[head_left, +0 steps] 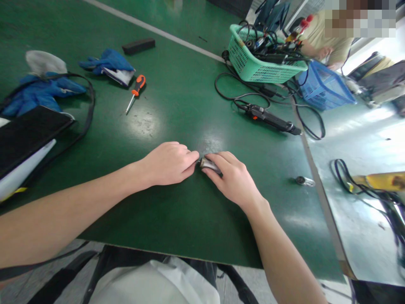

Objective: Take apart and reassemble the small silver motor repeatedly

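Head view: my feed has the right hand (236, 175) clamped round a metal cylinder (210, 165), near-centre on the green tabletop (177, 215). Left hand (172, 164): fingers curled together, thumb and index at the cylinder's dark left end; I can't tell whether they grip it. Another metal piece (305, 181) lies to the right, near the table seam. Far right: black power tool (272, 119) with orange switch, any lettering too small for me to read; behind it, green basket (253, 69) of cables, beside blue basket (325, 86). Far left: orange-black screwdriver (138, 84), blue glove (115, 63), dark block (138, 46).
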Tool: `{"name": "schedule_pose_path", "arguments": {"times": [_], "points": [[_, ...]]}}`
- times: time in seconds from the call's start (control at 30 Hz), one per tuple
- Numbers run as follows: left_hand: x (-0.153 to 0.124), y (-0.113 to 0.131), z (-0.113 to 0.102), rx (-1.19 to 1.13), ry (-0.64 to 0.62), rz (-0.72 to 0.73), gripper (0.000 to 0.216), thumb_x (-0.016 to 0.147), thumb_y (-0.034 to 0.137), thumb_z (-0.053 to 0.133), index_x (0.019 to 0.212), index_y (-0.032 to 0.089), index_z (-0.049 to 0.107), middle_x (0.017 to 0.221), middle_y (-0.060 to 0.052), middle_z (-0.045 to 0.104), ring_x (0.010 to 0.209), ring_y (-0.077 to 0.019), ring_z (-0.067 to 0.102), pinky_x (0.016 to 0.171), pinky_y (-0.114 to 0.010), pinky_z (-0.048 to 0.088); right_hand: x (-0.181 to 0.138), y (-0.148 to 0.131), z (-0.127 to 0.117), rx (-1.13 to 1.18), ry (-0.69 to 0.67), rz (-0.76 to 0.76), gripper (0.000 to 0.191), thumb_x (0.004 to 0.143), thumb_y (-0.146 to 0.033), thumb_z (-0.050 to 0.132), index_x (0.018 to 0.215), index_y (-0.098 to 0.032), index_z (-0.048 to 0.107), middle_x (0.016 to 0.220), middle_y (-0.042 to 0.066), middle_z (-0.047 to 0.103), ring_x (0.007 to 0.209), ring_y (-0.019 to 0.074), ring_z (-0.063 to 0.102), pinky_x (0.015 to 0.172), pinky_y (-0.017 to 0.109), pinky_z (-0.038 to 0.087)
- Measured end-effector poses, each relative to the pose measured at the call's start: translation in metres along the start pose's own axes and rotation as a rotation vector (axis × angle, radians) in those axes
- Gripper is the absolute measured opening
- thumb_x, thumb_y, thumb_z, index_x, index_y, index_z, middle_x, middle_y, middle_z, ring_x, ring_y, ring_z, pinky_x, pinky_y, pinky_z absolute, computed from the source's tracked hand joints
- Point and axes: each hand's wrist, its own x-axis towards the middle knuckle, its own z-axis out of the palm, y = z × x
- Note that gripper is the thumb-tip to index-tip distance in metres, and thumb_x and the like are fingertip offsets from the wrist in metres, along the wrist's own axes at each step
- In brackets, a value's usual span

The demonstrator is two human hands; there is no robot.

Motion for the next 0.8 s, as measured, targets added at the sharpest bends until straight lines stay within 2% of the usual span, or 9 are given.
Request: {"name": "schedule_pose_path", "arguments": {"times": [0.27, 0.8], "points": [[0.0000, 0.0001, -0.0005, -0.004, -0.036, 0.014, 0.027, 0.103, 0.030, 0.046, 0.092, 0.017, 0.066, 0.075, -0.007, 0.068, 0.069, -0.0222, 0.066, 0.068, -0.034, 0.047, -0.0004, 0.0003, -0.0005, 0.007, 0.003, -0.006, 0.027, 0.105, -0.035, 0.056, 0.125, -0.019, 0.066, 0.110, 0.012, 0.071, 0.101, 0.0272, 0.066, 0.092, 0.044, 0.056], [-0.0001, 0.0002, 0.0002, 0.024, -0.013, 0.005, 0.026, 0.103, 0.029, 0.047, 0.094, 0.017, 0.067, 0.075, -0.006, 0.069, 0.068, -0.0217, 0.068, 0.066, -0.033, 0.046, 0.0005, 0.0000, -0.0012, 0.004, -0.008, -0.005, 0.027, 0.105, -0.035, 0.057, 0.124, -0.017, 0.066, 0.108, 0.012, 0.070, 0.101, 0.0274, 0.066, 0.090, 0.043, 0.056]]}}
